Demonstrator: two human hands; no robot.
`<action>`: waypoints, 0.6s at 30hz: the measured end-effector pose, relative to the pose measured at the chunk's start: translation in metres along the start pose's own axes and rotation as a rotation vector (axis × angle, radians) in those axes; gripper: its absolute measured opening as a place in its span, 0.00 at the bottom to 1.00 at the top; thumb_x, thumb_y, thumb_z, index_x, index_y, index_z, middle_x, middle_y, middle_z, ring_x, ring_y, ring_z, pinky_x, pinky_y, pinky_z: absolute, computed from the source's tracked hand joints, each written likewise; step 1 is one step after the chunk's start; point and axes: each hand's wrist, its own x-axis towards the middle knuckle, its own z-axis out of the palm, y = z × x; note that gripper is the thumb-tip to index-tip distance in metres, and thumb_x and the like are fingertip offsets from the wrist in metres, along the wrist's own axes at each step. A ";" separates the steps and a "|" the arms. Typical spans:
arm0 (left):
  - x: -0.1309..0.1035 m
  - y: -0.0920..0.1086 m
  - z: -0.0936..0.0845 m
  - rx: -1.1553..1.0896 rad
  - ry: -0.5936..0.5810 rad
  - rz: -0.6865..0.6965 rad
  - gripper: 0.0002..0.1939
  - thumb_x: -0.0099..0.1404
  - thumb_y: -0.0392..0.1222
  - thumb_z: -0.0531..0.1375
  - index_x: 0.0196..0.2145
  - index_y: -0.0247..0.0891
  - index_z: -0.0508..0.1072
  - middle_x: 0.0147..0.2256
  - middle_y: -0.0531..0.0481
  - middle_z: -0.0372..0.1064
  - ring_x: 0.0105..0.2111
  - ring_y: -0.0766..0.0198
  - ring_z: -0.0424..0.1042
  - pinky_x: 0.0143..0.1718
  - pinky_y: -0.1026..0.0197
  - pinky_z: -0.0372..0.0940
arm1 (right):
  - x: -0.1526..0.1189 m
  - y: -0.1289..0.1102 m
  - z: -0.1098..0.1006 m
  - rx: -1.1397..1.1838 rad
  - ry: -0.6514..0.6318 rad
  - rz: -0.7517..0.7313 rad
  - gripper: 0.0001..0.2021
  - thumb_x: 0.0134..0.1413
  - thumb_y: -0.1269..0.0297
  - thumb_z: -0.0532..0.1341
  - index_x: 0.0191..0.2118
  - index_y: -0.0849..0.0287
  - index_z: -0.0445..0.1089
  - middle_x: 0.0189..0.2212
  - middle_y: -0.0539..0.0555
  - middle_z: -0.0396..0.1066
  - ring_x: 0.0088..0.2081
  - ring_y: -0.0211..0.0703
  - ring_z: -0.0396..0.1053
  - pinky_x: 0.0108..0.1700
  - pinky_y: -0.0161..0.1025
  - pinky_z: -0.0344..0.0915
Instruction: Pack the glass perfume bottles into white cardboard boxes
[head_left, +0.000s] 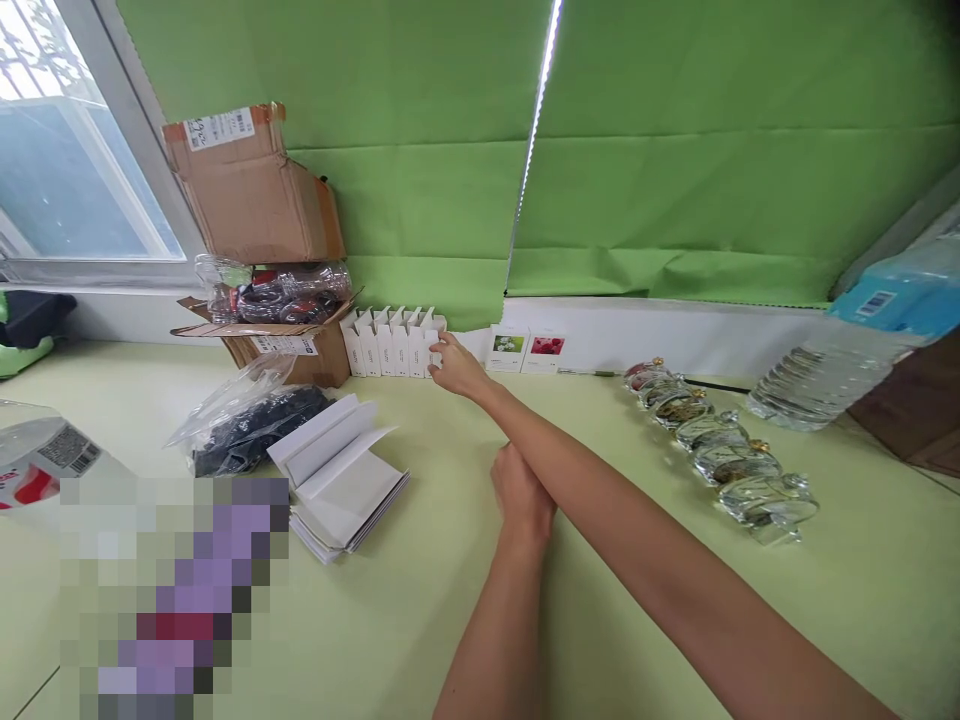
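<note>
Several white cartons (385, 346) beside cardboard box (331, 356)

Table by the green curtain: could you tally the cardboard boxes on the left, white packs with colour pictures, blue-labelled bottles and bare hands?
Cardboard boxes: 2
Picture packs: 2
Blue-labelled bottle: 1
Hands, right hand and left hand: 2
Total: 7

Papers (350, 495) lie before the row of boxes (386, 345).

Green wall covering (675, 180), bright vertical light gap (534, 140), grey-framed window (71, 160), pale yellow-green tabletop (360, 610)
</note>
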 end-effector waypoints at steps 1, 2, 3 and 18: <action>0.000 0.000 0.000 0.021 0.009 0.019 0.12 0.63 0.44 0.53 0.25 0.39 0.70 0.31 0.43 0.74 0.34 0.55 0.69 0.30 0.58 0.59 | -0.003 -0.001 -0.002 -0.029 0.005 -0.017 0.22 0.56 0.65 0.55 0.55 0.68 0.63 0.63 0.64 0.47 0.51 0.53 0.65 0.50 0.43 0.63; 0.001 0.000 0.000 0.039 0.013 0.037 0.12 0.62 0.44 0.53 0.25 0.39 0.70 0.31 0.43 0.73 0.34 0.54 0.70 0.30 0.58 0.59 | -0.007 -0.003 -0.003 -0.047 0.008 -0.029 0.21 0.57 0.66 0.54 0.55 0.67 0.63 0.62 0.64 0.50 0.51 0.54 0.65 0.49 0.44 0.63; 0.001 0.000 0.000 0.055 0.017 0.051 0.12 0.62 0.44 0.53 0.25 0.39 0.70 0.30 0.43 0.73 0.34 0.54 0.70 0.30 0.58 0.59 | -0.011 -0.005 -0.005 -0.059 0.009 -0.039 0.20 0.57 0.67 0.54 0.54 0.67 0.63 0.60 0.64 0.52 0.51 0.54 0.65 0.49 0.44 0.63; 0.000 0.006 -0.002 0.143 0.100 0.168 0.11 0.61 0.38 0.51 0.28 0.37 0.73 0.29 0.42 0.74 0.27 0.60 0.69 0.27 0.61 0.55 | -0.092 0.007 -0.054 -0.098 0.106 -0.096 0.18 0.61 0.74 0.46 0.53 0.63 0.63 0.49 0.61 0.64 0.49 0.47 0.64 0.51 0.40 0.60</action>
